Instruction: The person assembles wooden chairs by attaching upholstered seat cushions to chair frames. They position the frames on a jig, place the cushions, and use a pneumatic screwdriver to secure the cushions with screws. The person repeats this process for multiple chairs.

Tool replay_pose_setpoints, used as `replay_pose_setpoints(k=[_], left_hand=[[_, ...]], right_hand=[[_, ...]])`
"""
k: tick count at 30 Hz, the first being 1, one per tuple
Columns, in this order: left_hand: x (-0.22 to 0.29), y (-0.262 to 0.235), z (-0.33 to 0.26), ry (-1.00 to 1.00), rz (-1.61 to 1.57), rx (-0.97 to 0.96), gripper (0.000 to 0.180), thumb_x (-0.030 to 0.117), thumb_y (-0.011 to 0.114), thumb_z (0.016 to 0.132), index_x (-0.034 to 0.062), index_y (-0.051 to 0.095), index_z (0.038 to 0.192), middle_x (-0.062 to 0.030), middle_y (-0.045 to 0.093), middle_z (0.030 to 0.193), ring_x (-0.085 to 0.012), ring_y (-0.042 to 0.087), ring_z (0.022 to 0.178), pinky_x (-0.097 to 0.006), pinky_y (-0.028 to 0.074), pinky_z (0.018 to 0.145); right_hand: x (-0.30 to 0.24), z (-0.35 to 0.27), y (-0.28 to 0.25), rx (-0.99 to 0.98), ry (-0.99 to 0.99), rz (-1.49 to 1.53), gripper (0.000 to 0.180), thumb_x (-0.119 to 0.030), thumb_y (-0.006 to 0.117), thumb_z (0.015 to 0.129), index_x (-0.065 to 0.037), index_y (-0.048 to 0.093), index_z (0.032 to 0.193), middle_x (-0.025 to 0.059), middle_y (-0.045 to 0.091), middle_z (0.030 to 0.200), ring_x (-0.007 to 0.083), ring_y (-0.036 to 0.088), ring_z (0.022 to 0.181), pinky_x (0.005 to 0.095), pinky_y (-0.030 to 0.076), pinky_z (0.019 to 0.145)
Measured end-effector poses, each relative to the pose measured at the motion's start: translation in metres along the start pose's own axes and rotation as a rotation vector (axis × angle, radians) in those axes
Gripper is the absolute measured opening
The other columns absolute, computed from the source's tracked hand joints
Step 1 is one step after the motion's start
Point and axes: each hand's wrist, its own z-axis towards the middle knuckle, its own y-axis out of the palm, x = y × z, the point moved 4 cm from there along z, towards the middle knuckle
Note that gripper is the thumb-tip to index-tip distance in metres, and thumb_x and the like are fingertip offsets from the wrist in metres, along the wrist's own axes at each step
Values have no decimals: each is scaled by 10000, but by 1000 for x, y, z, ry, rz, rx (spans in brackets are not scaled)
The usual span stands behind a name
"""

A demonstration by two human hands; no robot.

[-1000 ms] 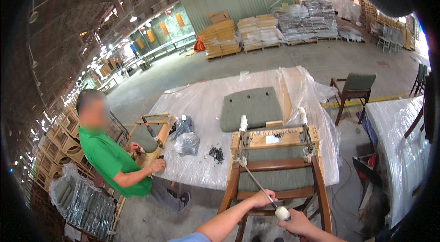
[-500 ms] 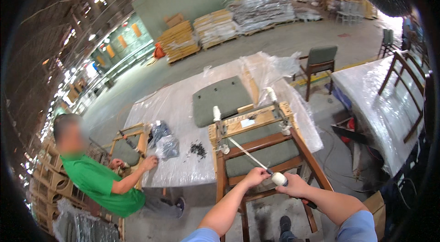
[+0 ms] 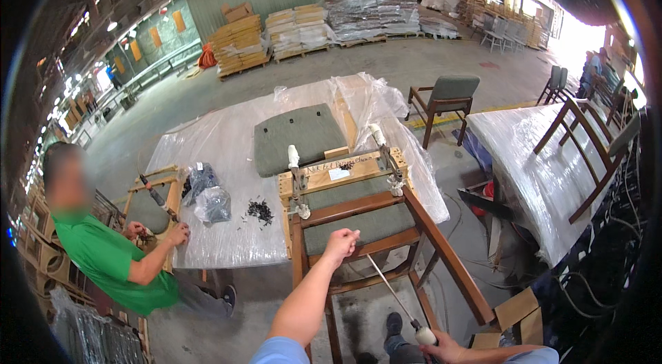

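A brown wooden chair frame with grey-green upholstery lies tipped against the table in front of me. Above its near rail, my left hand is closed with its fingertips together; whatever it may hold is too small to make out. Low at the right, my right hand grips a long-shafted screwdriver with a white-wrapped collar. The thin metal shaft slants up and left toward the chair's rail. Two clamps with white-wrapped handles sit on a light wooden jig board at the chair's far end.
On the plastic-covered table lie a grey-green padded panel, a pile of small black pieces and plastic bags. A person in green works at the left. Another covered table bears a chair frame; cardboard lies below.
My right hand has drawn the screwdriver down toward me, away from the chair's far rail. My left hand has left the tool and moved up over the chair. The view has shifted right.
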Motion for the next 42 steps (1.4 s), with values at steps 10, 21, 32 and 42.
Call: replay_pose_setpoints(k=[10, 21, 32, 42], left_hand=[[3, -23, -17, -38, -98, 290, 172, 194, 607, 1022, 25, 617, 990, 3, 551, 713, -94, 507, 578, -238, 363, 496], [4, -6, -9, -65, 81, 506, 188, 215, 574, 1040, 32, 600, 1009, 22, 485, 690, -86, 428, 574, -246, 300, 499], [-8, 12, -4, -50, 156, 473, 225, 237, 553, 1056, 22, 591, 1002, -3, 491, 699, -86, 421, 533, -222, 302, 474], [-11, 11, -13, -15, 241, 433, 243, 295, 560, 1054, 58, 584, 1001, 25, 458, 679, -61, 376, 507, -214, 262, 444]], right_hand=[[37, 143, -82, -300, -35, 203, 279, -206, 695, 909, -70, 585, 1127, -3, 623, 752, 86, 582, 621, 257, 466, 544], [-5, 210, -38, -660, -192, 186, 429, -363, 712, 937, -31, 562, 1164, 91, 648, 822, 189, 659, 745, 351, 509, 659], [8, 199, -36, -610, -362, 179, 364, -302, 739, 889, -27, 598, 1081, 156, 683, 827, 288, 708, 753, 376, 527, 674], [91, 194, 16, -770, 224, 836, 445, -361, 731, 899, -28, 588, 1157, 97, 653, 953, 209, 607, 892, 346, 484, 796]])
